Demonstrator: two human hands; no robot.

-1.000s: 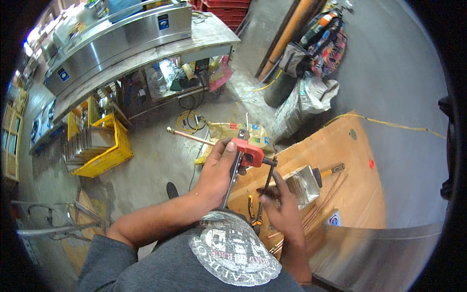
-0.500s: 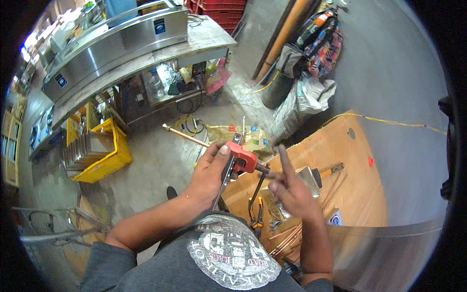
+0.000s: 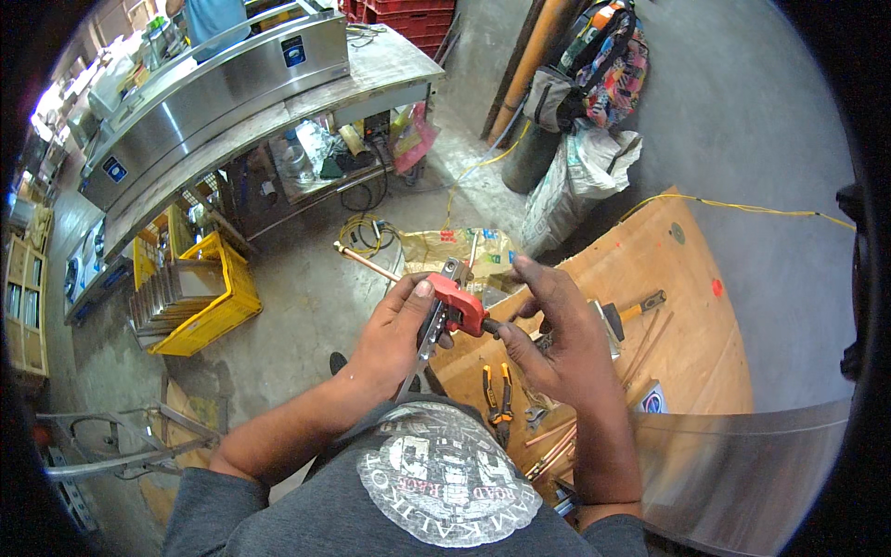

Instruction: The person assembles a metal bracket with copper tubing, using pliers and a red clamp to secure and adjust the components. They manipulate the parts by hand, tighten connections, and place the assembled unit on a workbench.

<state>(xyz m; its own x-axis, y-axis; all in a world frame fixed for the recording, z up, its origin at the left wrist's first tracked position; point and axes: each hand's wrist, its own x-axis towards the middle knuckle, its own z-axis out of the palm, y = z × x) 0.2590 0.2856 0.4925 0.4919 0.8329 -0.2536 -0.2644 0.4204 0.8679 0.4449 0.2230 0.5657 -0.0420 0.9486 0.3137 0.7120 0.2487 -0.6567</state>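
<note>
Two half-curled hands [image 3: 390,342] [image 3: 568,351]; red clamp [image 3: 457,292] between

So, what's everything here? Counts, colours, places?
Clamp: one, red, centre
Perforated bar: one, silver, against clamp
Tube: one, coppery, left of clamp
Board: one, tan, right
Pliers: one, orange-black, on board
Hammer: one, yellow shaft, on board
Rods: several, coppery, on board
Bag: one, yellowish, beyond clamp
Crate: one, yellow, left
Bench: one, grey, upper left
Steel unit: one, silver, on bench
Stacked crates: several, red, top
Backpack: one, multicoloured, upper right
Sack: one, whitish, below backpack
Left hand: one, holding clamp
Right hand: one, beside clamp
</note>
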